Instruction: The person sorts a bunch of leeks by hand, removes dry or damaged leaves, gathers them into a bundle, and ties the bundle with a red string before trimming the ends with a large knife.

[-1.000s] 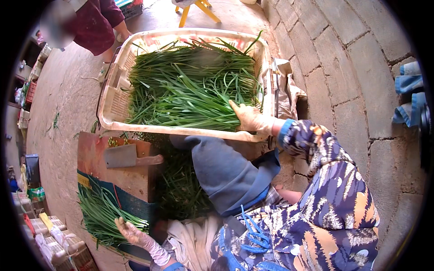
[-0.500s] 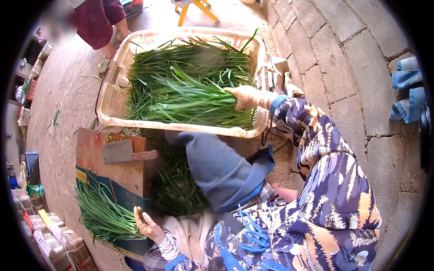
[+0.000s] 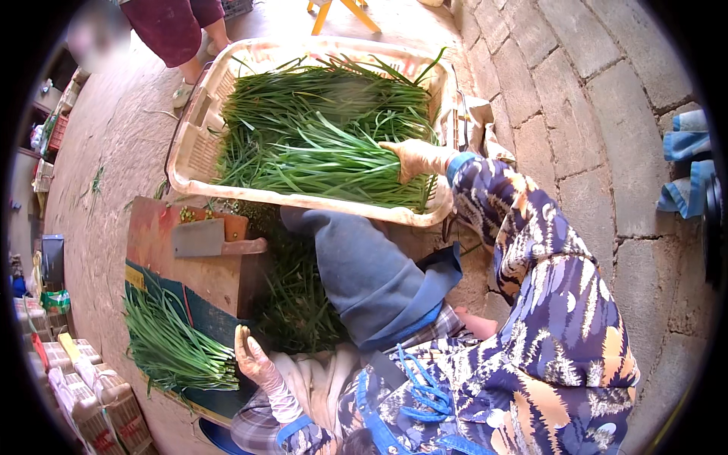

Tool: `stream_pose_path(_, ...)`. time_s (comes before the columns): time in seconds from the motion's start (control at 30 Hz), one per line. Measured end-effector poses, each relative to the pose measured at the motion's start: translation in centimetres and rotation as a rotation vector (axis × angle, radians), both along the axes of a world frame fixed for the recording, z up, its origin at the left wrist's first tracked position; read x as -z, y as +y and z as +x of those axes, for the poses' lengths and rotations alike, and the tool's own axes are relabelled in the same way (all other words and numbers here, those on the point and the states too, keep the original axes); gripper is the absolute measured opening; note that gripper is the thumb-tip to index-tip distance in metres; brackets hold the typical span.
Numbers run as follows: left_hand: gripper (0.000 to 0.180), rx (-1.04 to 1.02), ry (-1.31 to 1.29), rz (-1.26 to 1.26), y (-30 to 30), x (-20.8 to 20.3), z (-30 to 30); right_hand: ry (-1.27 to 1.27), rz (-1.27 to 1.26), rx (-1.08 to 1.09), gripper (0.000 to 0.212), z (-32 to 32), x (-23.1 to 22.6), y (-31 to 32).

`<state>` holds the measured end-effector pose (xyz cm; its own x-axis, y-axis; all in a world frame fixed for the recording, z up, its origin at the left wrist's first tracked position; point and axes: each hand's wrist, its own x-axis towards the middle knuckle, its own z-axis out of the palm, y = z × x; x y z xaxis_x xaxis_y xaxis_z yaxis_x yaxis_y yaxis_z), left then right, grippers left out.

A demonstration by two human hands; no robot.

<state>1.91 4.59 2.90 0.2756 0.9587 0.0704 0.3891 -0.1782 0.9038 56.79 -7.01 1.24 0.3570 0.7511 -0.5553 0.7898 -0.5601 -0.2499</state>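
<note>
A cream plastic crate [image 3: 199, 140] holds a thick layer of green garlic chives [image 3: 326, 95]. My gloved right hand [image 3: 421, 158] is inside it at the right, closed around the stem ends of a bunch of chives [image 3: 334, 155] that lies across the pile, leaf tips pointing left. Another chive bunch [image 3: 171, 337] rests on a dark green board [image 3: 216, 322] at lower left, its cut ends toward me. Just beside those ends my gloved left hand [image 3: 262, 368] is raised, fingers stretched and apart, holding nothing.
A cleaver [image 3: 199, 238] lies on a wooden block [image 3: 171, 273] between board and crate. Loose greens [image 3: 303, 311] cover the ground beside my blue-covered leg [image 3: 371, 280]. Another person's legs [image 3: 171, 34] stand beyond the crate. Bundled packages [image 3: 98, 402] are stacked at lower left.
My right hand has lowered its bunch onto the chives in the crate; the leaves, raised before, now lie flatter. My left hand has shifted slightly right, away from the bunch on the board.
</note>
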Motion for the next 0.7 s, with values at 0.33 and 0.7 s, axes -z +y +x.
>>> stream_pose_path(0.33, 0.027, 0.662, -0.006, 0.069, -2.9, -5.0, 23.9, 0.469, 0.06, 0.128, 0.06, 1.8, -6.0, 6.1)
stream_pose_path(0.7, 0.036, 0.733, -0.494, -1.036, -6.0, 2.9, 35.4, 0.482, -0.088, 0.144, 0.063, -2.5, -7.5, 5.4)
